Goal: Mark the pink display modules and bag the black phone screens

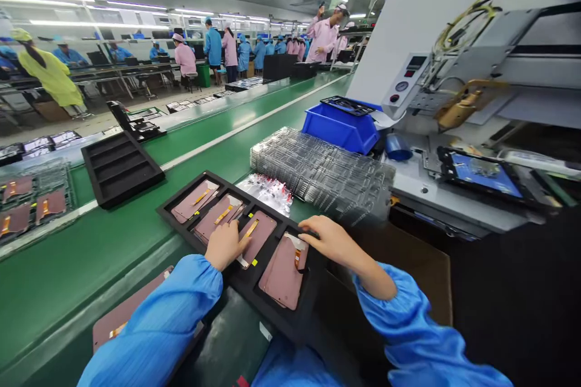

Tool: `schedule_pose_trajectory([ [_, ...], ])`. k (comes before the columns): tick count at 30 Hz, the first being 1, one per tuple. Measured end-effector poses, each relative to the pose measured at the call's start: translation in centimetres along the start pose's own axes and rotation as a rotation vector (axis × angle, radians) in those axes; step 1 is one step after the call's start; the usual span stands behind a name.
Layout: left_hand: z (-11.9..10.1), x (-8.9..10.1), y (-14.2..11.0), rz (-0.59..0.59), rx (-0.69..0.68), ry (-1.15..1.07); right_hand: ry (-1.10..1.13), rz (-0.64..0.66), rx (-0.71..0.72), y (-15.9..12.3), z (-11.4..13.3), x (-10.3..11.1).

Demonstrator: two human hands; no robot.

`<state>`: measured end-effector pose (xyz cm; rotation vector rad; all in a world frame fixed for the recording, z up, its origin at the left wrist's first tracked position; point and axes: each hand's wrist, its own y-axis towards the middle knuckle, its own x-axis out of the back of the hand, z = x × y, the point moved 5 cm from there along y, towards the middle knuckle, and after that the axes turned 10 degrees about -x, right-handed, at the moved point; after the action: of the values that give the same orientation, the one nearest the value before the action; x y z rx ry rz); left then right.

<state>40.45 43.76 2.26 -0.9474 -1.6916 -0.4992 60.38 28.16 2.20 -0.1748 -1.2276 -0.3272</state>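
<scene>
A black tray [180, 202] lies on the green conveyor in front of me, holding several pinkish-brown screen panels with yellow flex strips. My left hand [224, 244] rests on the third panel [260, 231], its fingers curled and pressed down on it. My right hand [330, 239] lies at the tray's right rim, fingers stretched flat, nearest to the fourth panel [284, 269]. Both arms wear blue sleeves.
A stack of clear plastic trays [324, 172] stands behind the black tray, with a blue bin [340, 127] beyond it. A machine with a blue-screened fixture [483, 173] sits at the right. An empty black tray [120, 166] lies at the left. Several workers stand far off.
</scene>
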Motion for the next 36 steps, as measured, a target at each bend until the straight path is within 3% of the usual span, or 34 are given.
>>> schedule_pose_trajectory([
  [6,-0.2,-1.3,1.4,0.051,0.115,0.000,-0.169,0.339,0.447,1.6,5.4,-1.9],
  [13,1.3,-2.1,2.6,0.103,0.199,-0.213,-0.361,0.514,0.628,2.4,7.8,-3.4],
  [22,0.7,-2.0,3.3,0.062,0.068,-0.548,-0.418,0.688,0.594,3.4,7.7,-3.3],
  [30,0.1,-2.9,3.2,0.202,0.049,-1.029,-0.106,0.829,0.445,3.7,5.9,-1.1],
  [33,0.7,-2.2,2.4,0.140,0.107,-1.196,0.129,0.789,0.406,4.4,4.7,1.3],
  [36,1.4,-0.6,1.0,-0.032,0.189,-1.366,0.353,0.681,0.351,5.1,4.2,3.2],
])
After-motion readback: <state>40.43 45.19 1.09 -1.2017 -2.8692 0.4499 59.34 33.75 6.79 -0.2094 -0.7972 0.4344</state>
